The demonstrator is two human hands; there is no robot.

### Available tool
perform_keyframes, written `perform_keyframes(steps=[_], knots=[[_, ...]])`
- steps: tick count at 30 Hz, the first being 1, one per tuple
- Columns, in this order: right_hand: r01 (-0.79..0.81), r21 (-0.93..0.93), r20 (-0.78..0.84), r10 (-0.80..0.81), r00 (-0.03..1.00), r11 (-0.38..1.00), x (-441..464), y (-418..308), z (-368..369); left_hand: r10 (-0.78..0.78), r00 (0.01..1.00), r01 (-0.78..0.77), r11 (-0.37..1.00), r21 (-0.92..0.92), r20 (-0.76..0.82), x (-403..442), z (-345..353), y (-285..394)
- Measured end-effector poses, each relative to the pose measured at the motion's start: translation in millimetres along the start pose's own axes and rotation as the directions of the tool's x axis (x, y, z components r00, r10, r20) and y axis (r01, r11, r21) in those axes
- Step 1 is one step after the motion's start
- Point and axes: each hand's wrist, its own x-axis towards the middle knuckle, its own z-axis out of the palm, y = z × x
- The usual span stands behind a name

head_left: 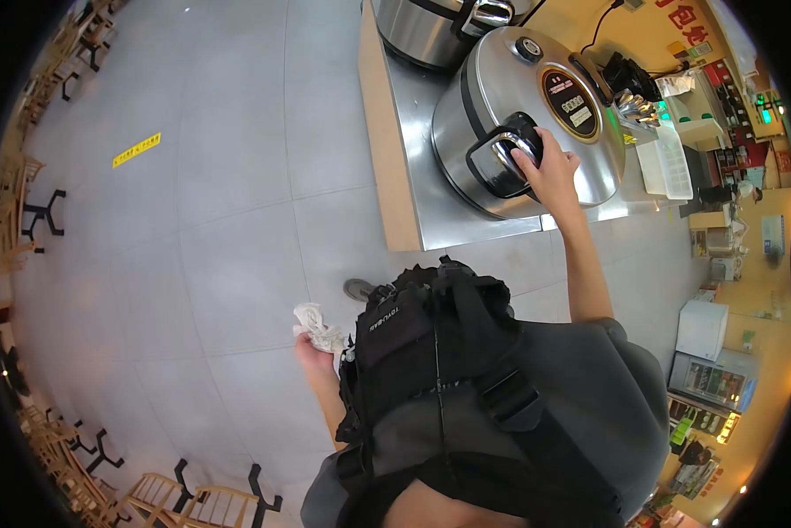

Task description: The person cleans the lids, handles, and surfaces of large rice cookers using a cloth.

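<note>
A large steel rice cooker [492,84] stands on the metal counter, its lid down. My right hand [552,172] grips the black-and-chrome lid latch [506,165] at its near side, with the thumb over the chrome part. Low on the left, away from the counter, my left hand [314,349] is closed around a crumpled white cloth [318,327], which sticks out beyond the fingers. The lid carries a round dark label [571,104] and a small round steam vent [528,49].
A second steel cooker [420,31] stands behind on the same counter [422,158]. Right of the large cooker are a holder of metal utensils [637,113] and a white plastic basket [664,163]. A black bag [413,343] hangs on my chest. Wooden chairs [219,503] line the left.
</note>
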Motion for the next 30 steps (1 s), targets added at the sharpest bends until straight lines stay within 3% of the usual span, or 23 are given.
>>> perform_keyframes(steps=[2, 6, 8, 9, 11, 12, 14, 17, 21, 24, 26, 30], knots=[[-0.068, 0.043, -0.035, 0.069, 0.997, 0.997, 2.9, 2.1, 6.3, 0.035, 0.999, -0.036, 0.998, 0.046, 0.002, -1.7, 11.2, 5.1], [-0.021, 0.072, -0.102, 0.028, 0.994, 0.997, 3.4, 2.3, 9.6, 0.071, 0.997, -0.069, 0.988, 0.140, -0.009, -5.5, 9.4, 8.1], [-0.025, 0.063, -0.074, 0.030, 0.997, 0.998, 5.3, 2.9, 6.7, 0.167, 0.985, -0.168, 0.905, 0.391, 0.039, -0.9, -6.1, 10.8], [-0.023, 0.052, -0.045, 0.025, 0.999, 0.998, 6.8, 2.4, 5.8, 0.170, 0.985, -0.172, 0.901, 0.397, 0.042, -2.5, -7.0, 13.9], [-0.049, 0.073, -0.053, 0.053, 0.997, 0.996, 8.3, 0.3, 6.3, 0.243, 0.970, -0.203, 0.781, 0.590, 0.012, -7.0, -10.5, 17.9], [-0.073, 0.091, -0.057, 0.078, 0.995, 0.993, 8.0, -0.7, 6.3, 0.243, 0.970, -0.201, 0.777, 0.596, 0.012, -4.1, -16.3, 21.3], [-0.073, 0.043, -0.065, 0.075, 0.995, 0.996, 8.1, -3.0, 5.6, 0.138, 0.990, -0.138, 0.906, 0.401, 0.029, 9.5, -29.6, 23.5], [-0.080, -0.099, -0.103, 0.070, 0.992, 0.992, 7.5, -5.7, 8.8, 0.081, 0.997, -0.074, 0.949, 0.305, -0.008, 16.7, -28.1, 32.0], [-0.088, -0.068, -0.145, 0.078, 0.986, 0.994, 7.2, -5.1, 9.7, 0.148, 0.988, -0.149, 0.864, 0.482, 0.040, 25.1, -21.8, 39.7], [-0.075, -0.076, -0.084, 0.069, 0.994, 0.994, 9.1, -2.5, 5.8, 0.130, 0.991, -0.134, 0.865, 0.484, 0.044, 29.2, -5.1, 47.7], [-0.126, -0.063, 0.015, 0.127, 0.992, 0.990, 11.8, -6.2, -0.1, 0.179, 0.980, -0.195, 0.784, 0.589, 0.086, 29.3, 9.8, 53.5], [-0.128, -0.020, 0.006, 0.128, 0.992, 0.992, 10.1, -6.6, -0.3, 0.085, 0.996, -0.091, 0.907, 0.411, 0.032, 41.7, 36.1, 77.4]])
